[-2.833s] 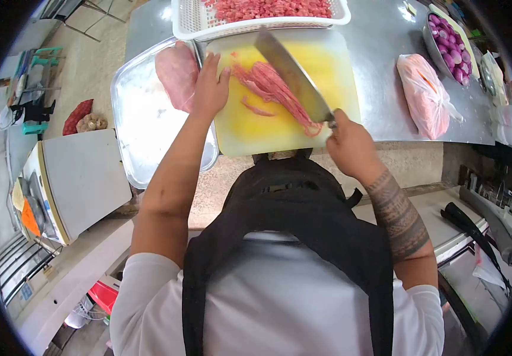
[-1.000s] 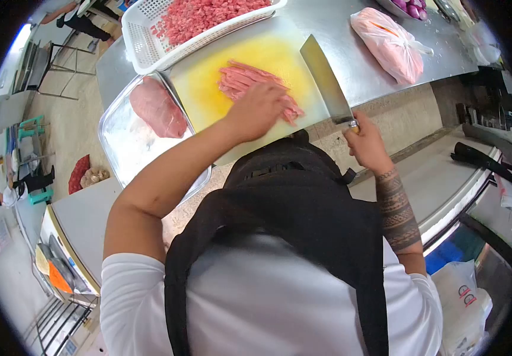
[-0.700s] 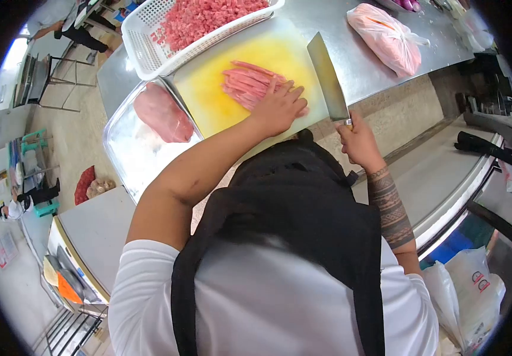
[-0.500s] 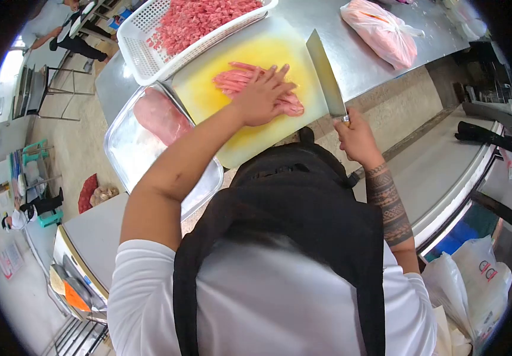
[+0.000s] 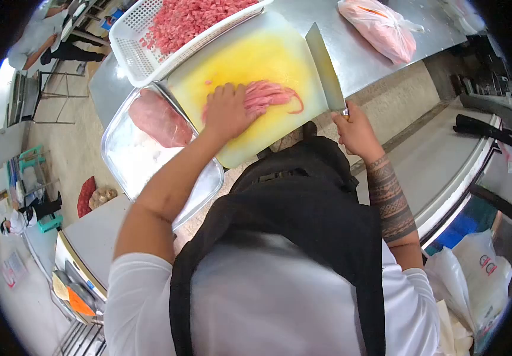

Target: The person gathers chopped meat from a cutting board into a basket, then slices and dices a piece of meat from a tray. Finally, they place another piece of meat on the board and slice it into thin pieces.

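Observation:
A yellow-stained cutting board (image 5: 250,56) lies on a steel counter. On it sits a bundle of pink meat strips (image 5: 274,95). My left hand (image 5: 226,111) presses on the left end of the strips, fingers curled over them. My right hand (image 5: 355,127) grips the handle of a cleaver (image 5: 324,65), whose broad blade stands on the board's right edge, just right of the meat.
A steel tray (image 5: 149,163) with a pink meat slab (image 5: 158,118) lies left of the board. A white basket (image 5: 134,47) of diced red meat stands behind it. A pink bag (image 5: 380,29) lies on the counter (image 5: 363,68) at right. People stand far left.
My left hand slid leftward along the strips, gathering them into a tighter bundle. The cleaver stayed beside the board's right edge. The view tilted slightly.

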### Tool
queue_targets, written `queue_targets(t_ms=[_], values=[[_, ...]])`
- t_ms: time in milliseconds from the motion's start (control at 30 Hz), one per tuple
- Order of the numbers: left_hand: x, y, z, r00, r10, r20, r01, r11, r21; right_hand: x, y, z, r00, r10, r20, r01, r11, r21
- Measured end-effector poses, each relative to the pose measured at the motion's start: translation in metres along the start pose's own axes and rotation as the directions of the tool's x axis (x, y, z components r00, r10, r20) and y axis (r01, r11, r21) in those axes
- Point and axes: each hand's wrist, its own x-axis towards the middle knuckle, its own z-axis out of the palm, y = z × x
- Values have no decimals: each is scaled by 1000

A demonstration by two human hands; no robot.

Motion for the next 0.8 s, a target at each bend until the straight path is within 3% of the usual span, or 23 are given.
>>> queue_targets(t_ms=[100, 200, 300, 400, 533, 633, 733, 800], values=[[-13, 18, 12, 911, -393, -129, 401, 915, 42, 9, 1, -2, 1000, -4, 19, 4, 999, 32], [-12, 27, 8, 890, -450, -68, 450, 893, -27, 15, 3, -6, 999, -20, 26, 18, 998, 58], [-19, 44, 4, 938, -156, -309, 226, 952, 206, 18, -3, -13, 996, -32, 77, 28, 998, 50], [-14, 33, 26, 965, -211, -155, 234, 959, 156, 25, 0, -17, 992, -66, 106, 60, 996, 65], [7, 18, 41, 929, -306, -208, 338, 930, 145, 31, 8, -27, 984, -99, 150, 91, 994, 63], [8, 31, 29, 898, -202, -390, 318, 912, 260, 36, -3, -43, 967, -70, 245, 76, 997, -11], [9, 101, 13, 924, -360, -129, 335, 925, -178, 43, -6, -55, 946, -58, 318, 108, 984, -143], [29, 136, 15, 882, -459, -105, 419, 867, -270, 51, 0, -59, 933, -122, 338, 204, 954, -219]])
